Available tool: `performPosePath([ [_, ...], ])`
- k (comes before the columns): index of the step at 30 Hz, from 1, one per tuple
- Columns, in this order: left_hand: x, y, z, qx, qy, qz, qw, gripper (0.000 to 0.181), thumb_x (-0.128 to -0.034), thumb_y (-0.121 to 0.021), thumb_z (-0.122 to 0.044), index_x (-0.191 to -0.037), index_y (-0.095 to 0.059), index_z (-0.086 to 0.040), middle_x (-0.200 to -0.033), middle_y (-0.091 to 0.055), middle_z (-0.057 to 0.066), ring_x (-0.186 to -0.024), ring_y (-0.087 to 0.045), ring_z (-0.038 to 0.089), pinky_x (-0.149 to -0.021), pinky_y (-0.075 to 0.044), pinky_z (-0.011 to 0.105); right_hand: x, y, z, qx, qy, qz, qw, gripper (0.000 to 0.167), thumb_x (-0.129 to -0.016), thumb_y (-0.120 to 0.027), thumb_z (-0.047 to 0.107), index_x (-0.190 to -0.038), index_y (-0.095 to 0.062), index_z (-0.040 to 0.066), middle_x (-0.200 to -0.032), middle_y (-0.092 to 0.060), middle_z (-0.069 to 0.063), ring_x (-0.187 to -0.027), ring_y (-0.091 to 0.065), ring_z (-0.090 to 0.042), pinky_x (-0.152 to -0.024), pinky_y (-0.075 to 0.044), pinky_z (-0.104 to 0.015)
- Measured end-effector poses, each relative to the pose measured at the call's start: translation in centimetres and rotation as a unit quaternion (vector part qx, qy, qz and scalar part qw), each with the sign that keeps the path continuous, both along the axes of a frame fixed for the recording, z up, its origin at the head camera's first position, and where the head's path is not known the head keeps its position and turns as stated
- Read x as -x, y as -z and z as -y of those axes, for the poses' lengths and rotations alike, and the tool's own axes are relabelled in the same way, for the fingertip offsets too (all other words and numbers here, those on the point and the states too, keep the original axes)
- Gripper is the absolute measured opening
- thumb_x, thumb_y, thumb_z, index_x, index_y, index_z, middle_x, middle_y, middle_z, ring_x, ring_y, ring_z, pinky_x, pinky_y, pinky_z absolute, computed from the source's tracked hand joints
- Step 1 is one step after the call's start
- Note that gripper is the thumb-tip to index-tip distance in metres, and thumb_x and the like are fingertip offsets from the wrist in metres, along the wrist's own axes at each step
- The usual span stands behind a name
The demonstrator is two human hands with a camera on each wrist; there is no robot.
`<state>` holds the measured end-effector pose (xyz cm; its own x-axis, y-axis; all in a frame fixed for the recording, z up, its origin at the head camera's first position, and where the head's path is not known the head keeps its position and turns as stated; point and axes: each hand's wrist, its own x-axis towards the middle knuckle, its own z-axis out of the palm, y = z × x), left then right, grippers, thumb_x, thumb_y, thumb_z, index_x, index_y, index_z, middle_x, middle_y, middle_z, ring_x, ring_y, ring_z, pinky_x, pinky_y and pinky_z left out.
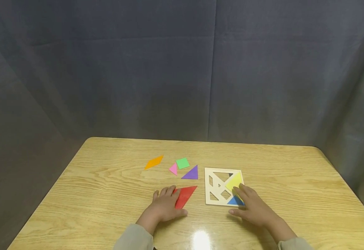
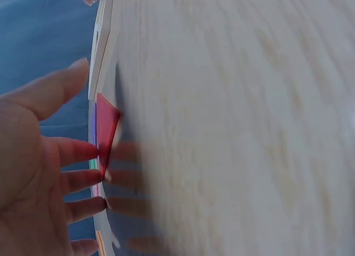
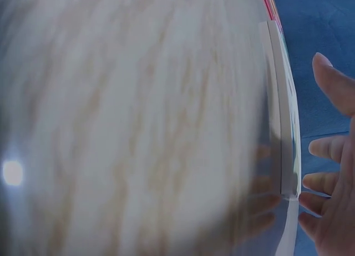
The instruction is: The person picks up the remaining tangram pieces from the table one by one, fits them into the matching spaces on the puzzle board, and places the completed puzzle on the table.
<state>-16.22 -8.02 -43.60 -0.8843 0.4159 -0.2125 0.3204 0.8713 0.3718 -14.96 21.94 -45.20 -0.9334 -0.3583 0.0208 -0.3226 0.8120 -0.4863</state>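
My left hand (image 1: 166, 206) has its fingers spread, fingertips touching the red triangle (image 1: 186, 195), which looks slightly raised on one side in the left wrist view (image 2: 107, 128). The thumb is apart from the piece. Over the lower right corner of the wooden frame board (image 1: 207, 187) is my right hand (image 1: 257, 208), fingers extended; whether they touch it I cannot tell. Within the board lie a yellow triangle (image 1: 233, 181) and a blue triangle (image 1: 235, 200), both partly covered by that hand. Several of its cutouts show the table through them.
Behind the left hand lie an orange parallelogram (image 1: 154, 162), a green square (image 1: 183, 163), a pink triangle (image 1: 174, 169) and a purple triangle (image 1: 192, 173). A dark curtain (image 1: 156, 86) hangs behind the wooden table (image 1: 91, 180).
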Motion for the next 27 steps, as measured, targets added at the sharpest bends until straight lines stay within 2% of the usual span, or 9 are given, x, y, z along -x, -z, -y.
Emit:
performPosePath([
  [11, 0.8, 1.1, -0.3, 0.021, -0.008, -0.058, 0.9981, 0.057, -0.0806, -0.057, -0.033, -0.127, -0.041, -0.005, -0.124, -0.035, 0.011, -0.112, -0.031, 0.031, -0.085, -0.025, 0.046, 0.0, 0.3, -0.1, 0.009, 0.003, 0.007, 0.9999, 0.071, -0.077, -0.052, 0.052, -0.127, -0.04, 0.003, -0.132, -0.027, -0.024, -0.12, -0.02, -0.042, -0.088, -0.025, -0.058],
  [19, 1.0, 1.0, -0.6, 0.005, -0.012, -0.061, 0.9981, 0.06, -0.0766, -0.062, -0.032, -0.124, -0.043, -0.001, -0.116, -0.038, 0.01, -0.104, -0.034, 0.028, -0.082, -0.028, 0.043, 0.1, 0.3, -0.1, 0.003, 0.004, -0.007, 1.0, 0.064, -0.08, -0.051, 0.048, -0.124, -0.044, 0.002, -0.13, -0.03, -0.025, -0.119, -0.022, -0.042, -0.089, -0.026, -0.056],
  [27, 1.5, 1.1, -1.0, -0.001, -0.027, -0.057, 0.998, 0.06, -0.0714, -0.068, -0.027, -0.121, -0.045, 0.0, -0.109, -0.04, 0.009, -0.097, -0.035, 0.026, -0.076, -0.031, 0.04, 0.0, 0.4, 0.1, -0.022, -0.001, -0.037, 0.9991, 0.053, -0.08, -0.059, 0.031, -0.121, -0.046, -0.001, -0.128, -0.034, -0.024, -0.117, -0.027, -0.041, -0.088, -0.03, -0.053],
])
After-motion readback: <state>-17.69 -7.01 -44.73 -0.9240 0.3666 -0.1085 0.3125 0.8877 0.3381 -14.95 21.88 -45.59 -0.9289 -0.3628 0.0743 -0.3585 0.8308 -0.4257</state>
